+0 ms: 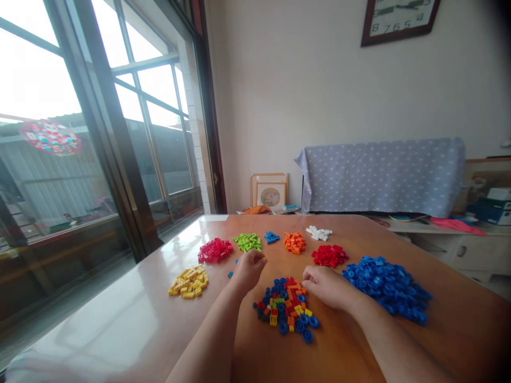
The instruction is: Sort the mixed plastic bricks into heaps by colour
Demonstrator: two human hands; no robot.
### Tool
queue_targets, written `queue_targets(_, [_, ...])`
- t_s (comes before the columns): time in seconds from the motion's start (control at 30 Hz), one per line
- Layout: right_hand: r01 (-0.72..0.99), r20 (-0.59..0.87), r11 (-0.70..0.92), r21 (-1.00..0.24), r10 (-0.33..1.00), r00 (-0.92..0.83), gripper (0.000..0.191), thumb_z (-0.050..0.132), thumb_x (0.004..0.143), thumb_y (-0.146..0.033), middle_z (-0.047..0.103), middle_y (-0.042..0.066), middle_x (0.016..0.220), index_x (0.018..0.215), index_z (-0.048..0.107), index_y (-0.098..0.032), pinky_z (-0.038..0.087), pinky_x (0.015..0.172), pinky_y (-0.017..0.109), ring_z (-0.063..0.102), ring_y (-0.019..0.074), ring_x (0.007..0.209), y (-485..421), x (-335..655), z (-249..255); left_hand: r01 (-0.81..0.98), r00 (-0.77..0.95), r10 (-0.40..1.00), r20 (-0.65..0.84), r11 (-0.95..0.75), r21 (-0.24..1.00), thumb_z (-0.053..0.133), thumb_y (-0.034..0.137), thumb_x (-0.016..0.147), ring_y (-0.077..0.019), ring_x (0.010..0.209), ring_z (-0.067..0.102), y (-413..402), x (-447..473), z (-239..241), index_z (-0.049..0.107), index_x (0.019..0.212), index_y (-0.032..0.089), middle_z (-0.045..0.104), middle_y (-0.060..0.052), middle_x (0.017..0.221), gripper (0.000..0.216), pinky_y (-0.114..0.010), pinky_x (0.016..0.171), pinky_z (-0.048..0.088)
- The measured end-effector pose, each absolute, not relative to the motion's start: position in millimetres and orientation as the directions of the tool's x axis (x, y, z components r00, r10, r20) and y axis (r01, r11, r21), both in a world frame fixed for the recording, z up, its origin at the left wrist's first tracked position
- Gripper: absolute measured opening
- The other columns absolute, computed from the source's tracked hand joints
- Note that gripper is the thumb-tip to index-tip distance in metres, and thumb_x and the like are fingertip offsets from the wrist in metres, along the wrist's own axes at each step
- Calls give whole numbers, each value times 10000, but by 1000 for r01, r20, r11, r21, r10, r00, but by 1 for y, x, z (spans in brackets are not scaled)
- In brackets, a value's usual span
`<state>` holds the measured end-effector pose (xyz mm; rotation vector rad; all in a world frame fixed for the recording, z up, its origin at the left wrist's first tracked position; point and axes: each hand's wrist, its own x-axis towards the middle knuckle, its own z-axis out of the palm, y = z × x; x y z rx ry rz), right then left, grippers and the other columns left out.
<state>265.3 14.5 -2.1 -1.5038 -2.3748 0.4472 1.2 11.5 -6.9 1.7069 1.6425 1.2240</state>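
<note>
A mixed pile of small toy bricks (pixel 286 308) in blue, red, orange and yellow lies on the wooden table (pixel 459 330) just in front of me. My left hand (pixel 248 268) is curled above the pile's far left side, fingers closed, and what it holds is hidden. My right hand (pixel 325 287) rests at the pile's right edge, its fingertips pinched on the bricks there. Sorted heaps lie around: yellow (pixel 189 281), red (pixel 214 249), green (pixel 247 242), small blue (pixel 271 237), orange (pixel 294 242), white (pixel 318 232), a second red (pixel 329 255) and a large blue heap (pixel 387 287).
A large window (pixel 80 159) runs along the left of the table. Behind the table stand a furniture piece under a dotted grey cloth (pixel 379 175), a framed picture (pixel 269 192) on the floor and cluttered white drawers (pixel 467 239). A wall clock (pixel 399 18) hangs above.
</note>
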Motion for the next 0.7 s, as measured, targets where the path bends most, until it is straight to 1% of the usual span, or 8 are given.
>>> queue_targets(0.1, [812,80,411,-415,905,-417,208,554,871,-374,689,24,806,903,684,-215,293,627,236,588,159,746,21,268,-9,568,-195,929,314,-154,809,607,461,813,-148,681,537,4,-7,7,682,947,165,641,-26,771,333,-240,593,376])
queue_targets(0.2, [796,74,425,-430,896,-438,216,557,864,-388,690,25,810,911,678,-215,313,642,238,594,164,754,26,270,-15,678,-278,871,406,-121,725,541,464,874,-182,796,580,-11,-30,14,701,966,167,675,-62,871,350,-279,712,426])
queue_targets(0.23, [795,73,423,-435,896,-437,217,562,860,-391,691,26,816,910,677,-214,319,647,239,596,167,760,26,270,-16,733,-309,842,442,-86,675,538,460,881,-200,863,585,-19,-40,14,714,964,173,680,-76,924,347,-299,772,432])
queue_targets(0.3, [797,70,411,-442,902,-426,213,573,850,-392,692,31,826,900,673,-212,326,652,242,600,170,769,27,270,-17,816,-404,778,481,68,574,547,456,881,-241,985,567,-36,-63,13,735,982,204,677,-91,1031,329,-347,870,419])
queue_targets(0.37, [801,68,399,-447,908,-414,203,583,841,-389,694,35,833,886,671,-211,326,648,246,600,172,768,28,270,-17,810,-542,703,461,288,511,520,476,893,-292,1082,532,-55,-87,9,742,996,264,666,-81,1128,324,-406,906,408])
queue_targets(0.43, [798,67,395,-455,909,-411,195,581,840,-384,694,32,823,879,669,-214,321,639,250,597,172,755,28,270,-17,776,-617,649,445,409,480,485,497,902,-334,1157,495,-70,-107,4,743,1006,314,647,-58,1208,333,-465,923,403])
queue_targets(0.53, [787,71,401,-469,905,-419,193,565,849,-382,693,25,798,875,666,-220,312,624,255,595,169,735,28,270,-18,740,-670,614,418,499,451,466,506,901,-356,1204,476,-84,-131,-2,744,1033,358,620,-25,1287,341,-501,930,411])
queue_targets(0.7, [782,71,397,-480,907,-416,192,566,848,-377,693,29,777,863,662,-211,309,619,260,596,170,726,31,270,-21,703,-709,584,394,548,453,464,462,908,-330,1269,457,-87,-152,-13,735,1089,385,609,6,1338,334,-479,981,410])
